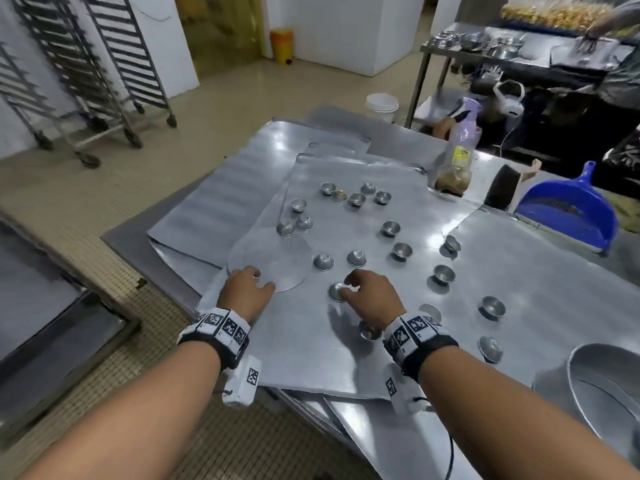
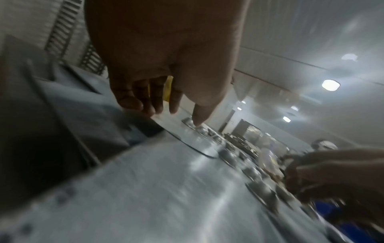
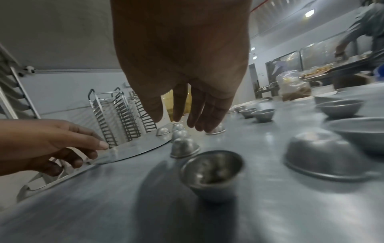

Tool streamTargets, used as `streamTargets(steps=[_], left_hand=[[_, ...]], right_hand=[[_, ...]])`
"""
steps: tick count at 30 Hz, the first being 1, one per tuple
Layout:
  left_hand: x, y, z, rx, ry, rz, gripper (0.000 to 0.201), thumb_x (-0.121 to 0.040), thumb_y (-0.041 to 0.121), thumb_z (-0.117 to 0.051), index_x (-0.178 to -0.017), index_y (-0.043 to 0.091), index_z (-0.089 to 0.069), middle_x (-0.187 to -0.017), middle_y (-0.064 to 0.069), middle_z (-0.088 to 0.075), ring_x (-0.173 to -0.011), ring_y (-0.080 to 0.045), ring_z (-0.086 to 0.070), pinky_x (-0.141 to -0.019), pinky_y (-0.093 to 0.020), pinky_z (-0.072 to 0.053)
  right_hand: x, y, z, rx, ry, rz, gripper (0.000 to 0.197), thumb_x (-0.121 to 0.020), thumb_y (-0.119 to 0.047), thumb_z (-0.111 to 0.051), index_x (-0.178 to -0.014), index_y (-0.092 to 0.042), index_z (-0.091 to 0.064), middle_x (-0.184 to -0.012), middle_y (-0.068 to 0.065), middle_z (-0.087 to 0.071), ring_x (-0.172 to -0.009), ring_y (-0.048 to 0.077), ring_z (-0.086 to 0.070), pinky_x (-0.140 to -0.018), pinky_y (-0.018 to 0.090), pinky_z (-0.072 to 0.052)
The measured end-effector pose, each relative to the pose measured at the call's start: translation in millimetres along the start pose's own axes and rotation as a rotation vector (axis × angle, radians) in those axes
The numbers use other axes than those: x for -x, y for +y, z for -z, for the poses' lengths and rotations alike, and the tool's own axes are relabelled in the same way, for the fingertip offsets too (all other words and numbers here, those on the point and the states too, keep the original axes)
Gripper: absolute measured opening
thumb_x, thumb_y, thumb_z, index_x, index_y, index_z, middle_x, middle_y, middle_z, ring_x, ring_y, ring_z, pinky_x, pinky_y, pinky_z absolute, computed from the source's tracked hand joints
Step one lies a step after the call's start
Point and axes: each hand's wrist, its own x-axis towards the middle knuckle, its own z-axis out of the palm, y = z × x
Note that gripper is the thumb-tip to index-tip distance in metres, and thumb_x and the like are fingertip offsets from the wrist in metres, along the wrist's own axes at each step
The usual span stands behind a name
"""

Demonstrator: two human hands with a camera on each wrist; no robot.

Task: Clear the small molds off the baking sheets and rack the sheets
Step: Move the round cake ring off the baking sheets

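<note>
Several small metal molds (image 1: 356,258), some upright and some upturned, lie scattered over overlapping flat baking sheets (image 1: 349,168) on the steel table. My left hand (image 1: 256,279) pinches the near edge of a thin round metal disc (image 1: 277,261). In the right wrist view its thumb lies on top with the fingers under the raised rim (image 3: 124,151). My right hand (image 1: 349,283) hovers with relaxed fingers over an upturned mold (image 1: 335,292) and holds nothing. An upright mold (image 3: 212,171) stands just below that wrist.
Empty wheeled sheet racks (image 1: 104,64) stand across the floor at the far left. A blue dustpan (image 1: 571,209) and a plastic bottle (image 1: 457,161) sit at the table's far side. A large round pan (image 1: 606,386) is at the near right. Another person (image 1: 620,46) works at a back counter.
</note>
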Motion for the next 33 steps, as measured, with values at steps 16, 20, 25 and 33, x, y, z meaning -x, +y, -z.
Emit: streamTargets(steps=[16,20,25,33], left_hand=[[-66,-47,17,0.327,-0.002,0.237,0.041,-0.072,0.020,-0.066,-0.109,0.003,-0.061,-0.097,-0.016,-0.071,-0.088,-0.037,-0.069,-0.076,-0.037,-0.057],[-62,-50,21,0.555,-0.072,0.199,0.024,-0.070,0.007,-0.059,-0.093,0.007,-0.067,-0.077,-0.011,-0.067,-0.074,-0.039,-0.067,-0.063,-0.042,-0.052],[-42,-58,54,0.684,-0.089,0.238,0.035,-0.089,-0.011,-0.052,-0.114,0.011,-0.062,-0.105,-0.011,-0.069,-0.096,-0.033,-0.068,-0.077,-0.048,-0.061],[-17,-96,79,0.546,-0.190,0.218,0.032,-0.093,0.001,-0.059,-0.123,0.013,-0.061,-0.111,-0.015,-0.069,-0.101,-0.033,-0.068,-0.082,-0.043,-0.059]], right_hand=[[-101,-42,-39,0.365,-0.169,0.117,0.046,-0.090,-0.019,-0.055,-0.135,-0.028,-0.059,-0.139,0.002,-0.057,-0.121,0.032,-0.058,-0.102,0.037,-0.047],[-102,-33,-35,0.475,-0.161,0.076,0.040,-0.068,-0.010,-0.068,-0.106,-0.023,-0.071,-0.114,0.004,-0.062,-0.106,0.033,-0.063,-0.086,0.038,-0.055],[-106,-29,-32,0.424,-0.034,-0.020,0.036,-0.088,-0.024,-0.062,-0.124,-0.028,-0.063,-0.130,0.005,-0.056,-0.123,0.031,-0.047,-0.095,0.044,-0.048],[-102,-82,-70,0.319,-0.262,0.281,0.043,-0.095,-0.042,-0.055,-0.135,-0.030,-0.057,-0.134,0.009,-0.052,-0.123,0.031,-0.053,-0.103,0.041,-0.044]])
